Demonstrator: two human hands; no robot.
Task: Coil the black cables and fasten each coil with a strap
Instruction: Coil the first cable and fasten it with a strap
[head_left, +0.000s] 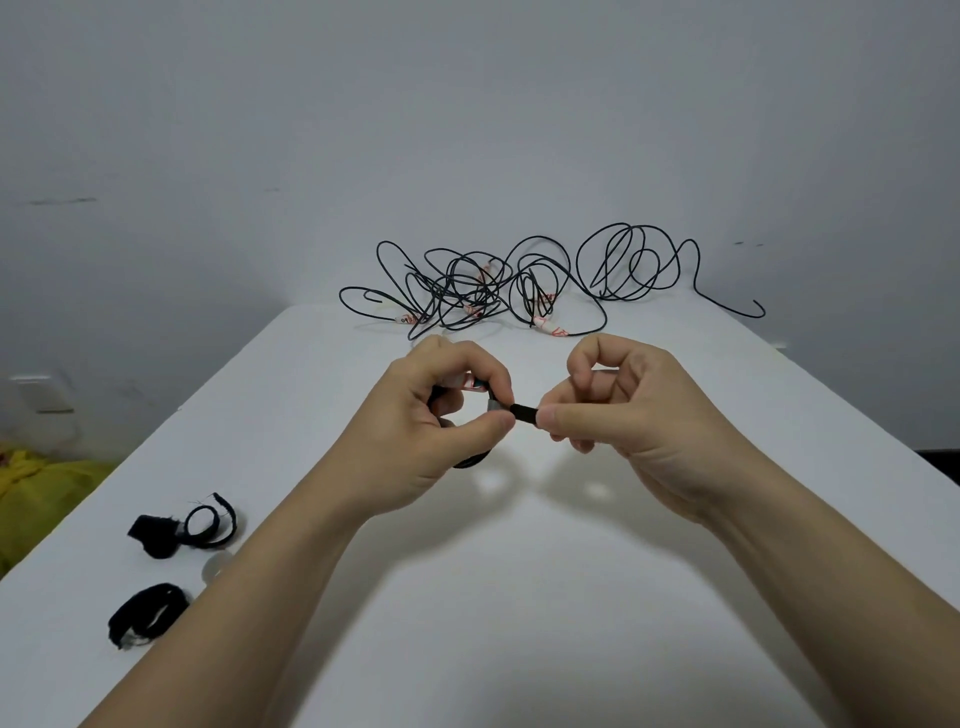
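My left hand (441, 415) grips a small coil of black cable (470, 460) above the middle of the white table; most of the coil is hidden inside the fist, with a white-and-red tag showing near the fingers. A short black strap (525, 414) stretches from that coil to my right hand (618, 415), which pinches its free end between thumb and forefinger. A tangle of loose black cables (519, 283) with white-red labelled ends lies at the table's far edge. Two spare black straps (184, 527) (145, 613) rest at the near left.
The white table (519, 597) runs from the near edge to a grey wall. A yellow-green cloth (36, 488) lies on the floor to the left, below a wall socket (44, 395). The table's right edge drops off near a dark object (940, 462).
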